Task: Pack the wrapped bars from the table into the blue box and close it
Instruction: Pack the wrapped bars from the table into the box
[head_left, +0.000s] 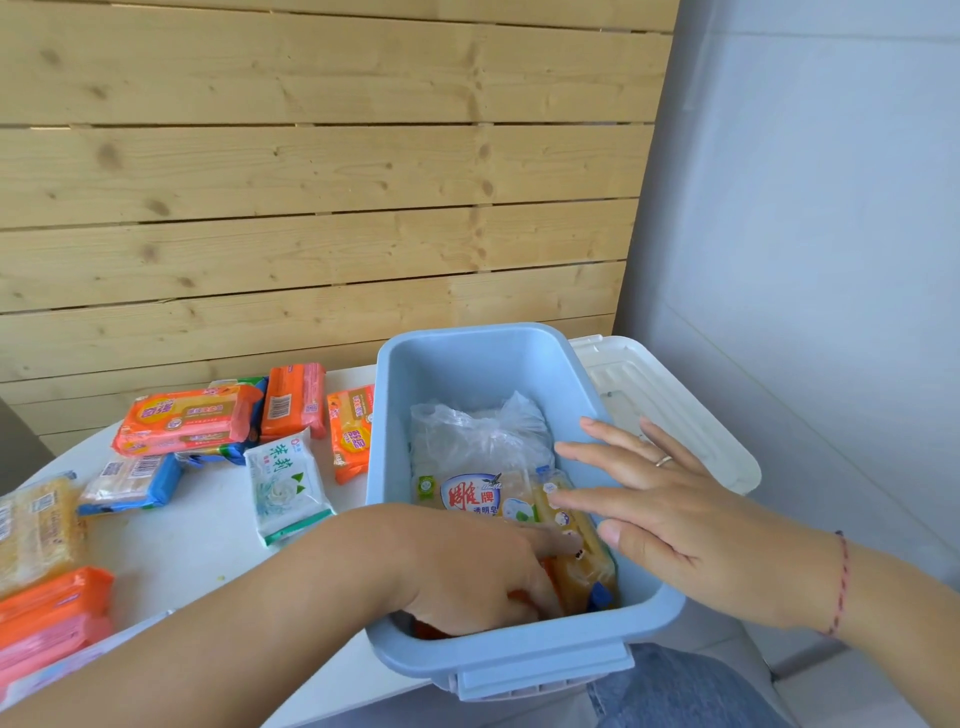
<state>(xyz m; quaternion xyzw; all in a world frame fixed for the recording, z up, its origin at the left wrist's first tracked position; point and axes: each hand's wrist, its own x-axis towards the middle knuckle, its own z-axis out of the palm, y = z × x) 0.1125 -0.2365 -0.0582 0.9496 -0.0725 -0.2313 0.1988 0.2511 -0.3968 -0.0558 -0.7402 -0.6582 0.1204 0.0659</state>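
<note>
The blue box (395, 415) stands open on the white table (197, 551). Inside lie a clear-wrapped bar (478, 441), a yellow bar with a red-and-white label (467, 496) and a yellow bar on edge (576, 566) by the right wall. My left hand (478, 571) reaches into the box's near end, fingers down on an orange wrapped bar (519, 597), mostly hidden. My right hand (654, 509) hovers flat over the box's right rim, fingers apart, holding nothing. Several wrapped bars lie left of the box: orange (187, 421), white-green (285, 483), blue (132, 483).
The white lid (670, 405) lies behind and right of the box. A wooden slat wall rises behind the table, a grey wall on the right. More bars, yellow (36, 525) and orange-pink (47, 618), lie at the table's left edge. My denim-clad leg (675, 691) shows below the box.
</note>
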